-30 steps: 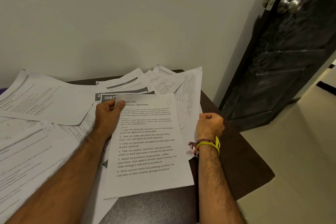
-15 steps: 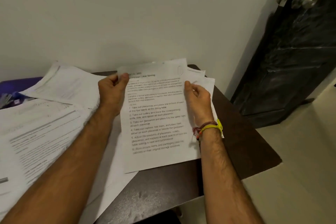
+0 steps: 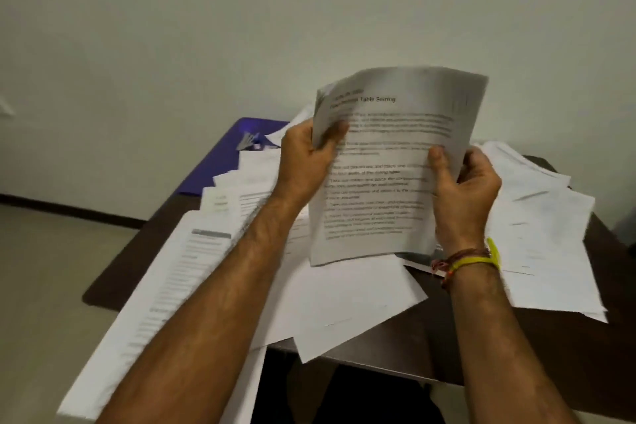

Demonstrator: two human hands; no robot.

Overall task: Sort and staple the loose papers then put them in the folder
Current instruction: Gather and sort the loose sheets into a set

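A printed sheet headed "Table Setting" (image 3: 389, 179) is held up off the table, upright and slightly curled. My left hand (image 3: 306, 158) grips its upper left edge, thumb on the front. My right hand (image 3: 461, 186) grips its right edge, thumb on the front, fingers behind. Whether more sheets lie behind it I cannot tell. Loose printed papers (image 3: 213, 251) spread over the dark brown table (image 3: 516, 344) on the left, in the middle and on the right. A purple folder (image 3: 220, 162) lies at the back left, partly under papers.
A white wall stands right behind the table. A small metal object (image 3: 247, 141) rests on the purple folder. Pale floor and a dark skirting line show at the left. Papers hang over the table's near left edge.
The sheet has risen off the table and now stands upright in both hands. My right hand went from a loose fist to gripping its right edge. The camera swung left; the door has left the view.
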